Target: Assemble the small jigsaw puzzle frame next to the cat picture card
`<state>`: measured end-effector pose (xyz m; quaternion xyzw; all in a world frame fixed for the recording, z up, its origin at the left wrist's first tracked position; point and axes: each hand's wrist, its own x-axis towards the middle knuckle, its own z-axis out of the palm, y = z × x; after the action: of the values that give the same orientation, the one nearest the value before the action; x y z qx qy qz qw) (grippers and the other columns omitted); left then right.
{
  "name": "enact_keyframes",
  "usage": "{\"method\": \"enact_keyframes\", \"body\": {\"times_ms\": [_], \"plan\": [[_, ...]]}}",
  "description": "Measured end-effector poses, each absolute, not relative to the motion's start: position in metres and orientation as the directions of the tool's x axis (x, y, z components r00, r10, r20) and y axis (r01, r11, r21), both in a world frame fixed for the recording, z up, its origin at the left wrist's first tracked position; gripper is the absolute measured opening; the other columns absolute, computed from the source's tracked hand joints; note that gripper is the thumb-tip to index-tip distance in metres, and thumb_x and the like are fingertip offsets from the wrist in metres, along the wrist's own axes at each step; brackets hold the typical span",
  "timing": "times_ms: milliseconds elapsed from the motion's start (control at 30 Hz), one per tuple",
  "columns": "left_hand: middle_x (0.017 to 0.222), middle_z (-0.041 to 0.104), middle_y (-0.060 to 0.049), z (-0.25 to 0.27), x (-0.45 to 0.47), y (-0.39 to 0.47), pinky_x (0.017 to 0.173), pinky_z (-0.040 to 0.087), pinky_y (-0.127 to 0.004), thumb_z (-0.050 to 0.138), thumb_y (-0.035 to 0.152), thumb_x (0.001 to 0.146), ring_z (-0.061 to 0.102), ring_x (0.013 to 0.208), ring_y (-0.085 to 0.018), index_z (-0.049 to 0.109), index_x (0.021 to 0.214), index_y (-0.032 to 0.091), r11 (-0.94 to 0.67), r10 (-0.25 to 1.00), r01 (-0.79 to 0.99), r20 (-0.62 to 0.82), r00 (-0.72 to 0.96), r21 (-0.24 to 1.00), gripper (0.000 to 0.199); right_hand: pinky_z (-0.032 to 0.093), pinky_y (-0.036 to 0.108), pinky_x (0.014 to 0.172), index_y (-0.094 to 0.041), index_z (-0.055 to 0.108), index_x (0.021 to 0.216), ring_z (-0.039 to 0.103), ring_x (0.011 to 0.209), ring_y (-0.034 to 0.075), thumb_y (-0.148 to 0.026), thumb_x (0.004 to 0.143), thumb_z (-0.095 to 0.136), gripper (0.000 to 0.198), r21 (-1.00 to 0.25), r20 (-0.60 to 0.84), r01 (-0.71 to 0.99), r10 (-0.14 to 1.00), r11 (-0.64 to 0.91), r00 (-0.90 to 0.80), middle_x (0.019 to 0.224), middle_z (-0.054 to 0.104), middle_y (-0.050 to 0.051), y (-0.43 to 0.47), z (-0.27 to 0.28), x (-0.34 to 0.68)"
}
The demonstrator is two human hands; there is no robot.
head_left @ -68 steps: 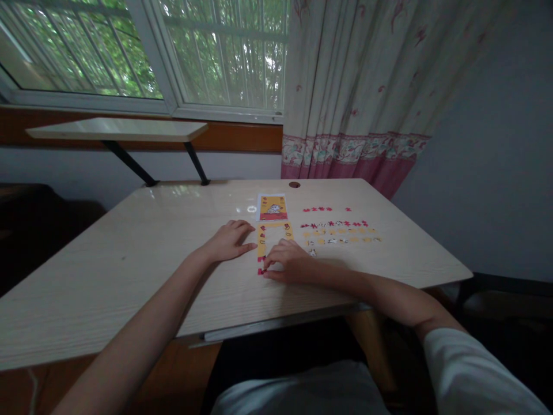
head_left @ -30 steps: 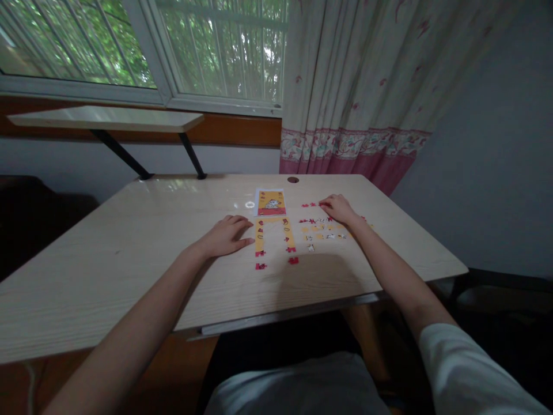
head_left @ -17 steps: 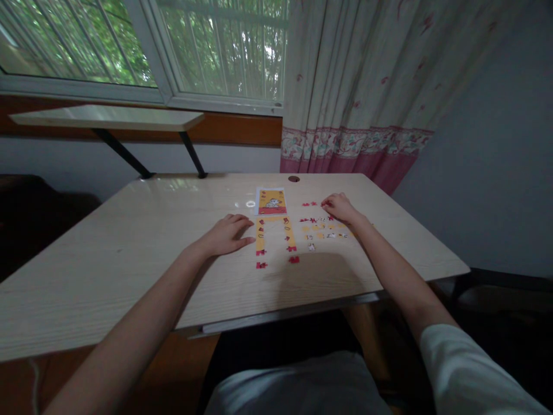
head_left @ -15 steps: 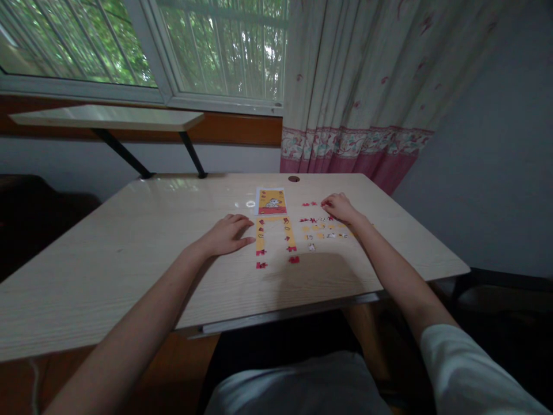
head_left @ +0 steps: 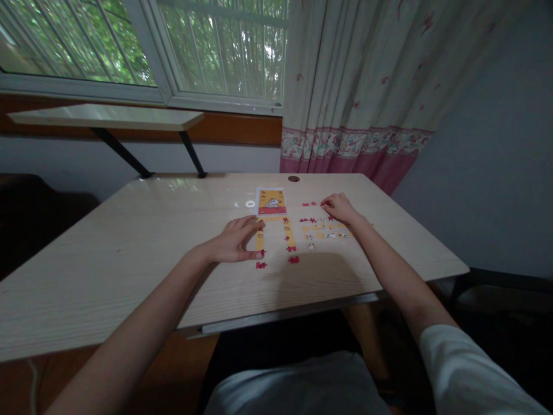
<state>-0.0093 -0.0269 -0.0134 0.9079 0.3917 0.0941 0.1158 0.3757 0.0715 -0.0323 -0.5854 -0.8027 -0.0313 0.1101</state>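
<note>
My left hand (head_left: 237, 240) lies over the left side of a partly joined jigsaw frame (head_left: 275, 219), fingers spread, its thumb at the lower red piece and a fingertip near the top corner. The frame has yellow sides with red lower pieces. Just below it lie two separate red pieces, a left one (head_left: 261, 266) and a right one (head_left: 294, 260). My right hand (head_left: 339, 206) is pinched at the end of a short row of red puzzle pieces (head_left: 310, 204); a red piece shows at its fingertips. Below that hand are rows of loose yellow and white pieces (head_left: 319, 235).
A picture card (head_left: 272, 202) with a white animal on yellow and red lies above the frame. The desk (head_left: 151, 271) has a round cable hole (head_left: 294, 179) at the back. A raised shelf (head_left: 108, 117) stands at the back left, a curtain (head_left: 345, 86) behind.
My left hand has moved right and slightly toward me, from beside the frame onto its left side. My right hand has stayed at the red row.
</note>
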Motion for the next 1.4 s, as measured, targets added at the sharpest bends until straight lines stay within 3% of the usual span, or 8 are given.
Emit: {"method": "enact_keyframes", "body": {"times_ms": [400, 867, 967, 1067, 1233, 1300, 1400], "plan": [[0.144, 0.029, -0.020, -0.017, -0.004, -0.030, 0.104, 0.022, -0.055, 0.059, 0.067, 0.068, 0.024, 0.132, -0.040, 0.033, 0.138, 0.018, -0.701, 0.697, 0.657, 0.073, 0.713, 0.279, 0.090, 0.031, 0.033, 0.089, -0.019, 0.068, 0.104, 0.055, 0.097, 0.021, -0.028, 0.086, 0.048, 0.029, -0.056, 0.181, 0.934, 0.923, 0.353, -0.338, 0.105, 0.068, 0.009, 0.069, -0.027, 0.373], [0.138, 0.038, -0.016, -0.011, -0.008, -0.027, 0.102, 0.027, -0.053, 0.049, 0.056, 0.082, 0.031, 0.128, -0.036, 0.040, 0.134, 0.020, -0.689, 0.720, 0.658, 0.180, 0.670, 0.305, 0.064, 0.033, 0.037, 0.092, -0.014, 0.067, 0.094, 0.058, 0.091, 0.021, -0.021, 0.079, 0.056, 0.020, -0.186, 0.240, 0.928, 0.931, 0.323, -0.275, 0.095, 0.068, 0.009, 0.067, -0.026, 0.368], [0.134, 0.043, -0.016, -0.011, -0.006, -0.027, 0.101, 0.030, -0.051, 0.047, 0.052, 0.084, 0.036, 0.124, -0.033, 0.045, 0.130, 0.018, -0.687, 0.725, 0.659, 0.229, 0.649, 0.305, 0.057, 0.039, 0.036, 0.087, -0.013, 0.067, 0.087, 0.059, 0.081, 0.019, -0.021, 0.076, 0.057, 0.016, -0.302, 0.271, 0.898, 0.932, 0.320, -0.241, 0.085, 0.068, 0.008, 0.062, -0.021, 0.364], [0.124, 0.052, -0.014, -0.009, -0.001, -0.029, 0.099, 0.034, -0.046, 0.046, 0.046, 0.086, 0.045, 0.116, -0.028, 0.053, 0.121, 0.017, -0.696, 0.717, 0.623, 0.304, 0.628, 0.356, 0.045, 0.045, 0.032, 0.075, -0.013, 0.067, 0.089, 0.059, 0.073, 0.017, -0.025, 0.077, 0.057, 0.020, -0.530, 0.307, 0.789, 0.938, 0.311, -0.163, 0.081, 0.068, 0.008, 0.054, -0.014, 0.355], [0.102, 0.065, -0.010, -0.006, 0.014, -0.033, 0.089, 0.044, -0.040, 0.050, 0.037, 0.085, 0.058, 0.096, -0.022, 0.064, 0.100, 0.016, -0.617, 0.781, 0.528, 0.365, 0.507, 0.584, 0.030, 0.049, 0.032, 0.071, -0.016, 0.068, 0.088, 0.062, 0.075, 0.016, -0.037, 0.071, 0.066, 0.027, -0.872, 0.267, 0.385, 0.953, 0.302, -0.143, 0.085, 0.069, 0.007, 0.035, -0.004, 0.319], [0.094, 0.067, -0.010, -0.007, 0.022, -0.034, 0.084, 0.046, -0.037, 0.052, 0.037, 0.083, 0.060, 0.089, -0.021, 0.067, 0.091, 0.016, -0.543, 0.832, 0.505, 0.348, 0.433, 0.671, 0.027, 0.050, 0.030, 0.068, -0.016, 0.068, 0.084, 0.063, 0.073, 0.016, -0.039, 0.065, 0.072, 0.030, -0.947, 0.199, 0.219, 0.963, 0.237, -0.182, 0.083, 0.070, 0.007, 0.023, -0.002, 0.299], [0.086, 0.070, -0.007, -0.010, 0.034, -0.034, 0.078, 0.047, -0.035, 0.057, 0.040, 0.079, 0.061, 0.080, -0.019, 0.069, 0.082, 0.017, -0.444, 0.890, 0.446, 0.328, 0.316, 0.777, 0.025, 0.050, 0.028, 0.063, -0.016, 0.067, 0.078, 0.062, 0.066, 0.014, -0.039, 0.059, 0.077, 0.032, -0.985, 0.116, 0.096, 0.964, 0.143, -0.240, 0.075, 0.069, 0.005, 0.002, -0.002, 0.269]]}}
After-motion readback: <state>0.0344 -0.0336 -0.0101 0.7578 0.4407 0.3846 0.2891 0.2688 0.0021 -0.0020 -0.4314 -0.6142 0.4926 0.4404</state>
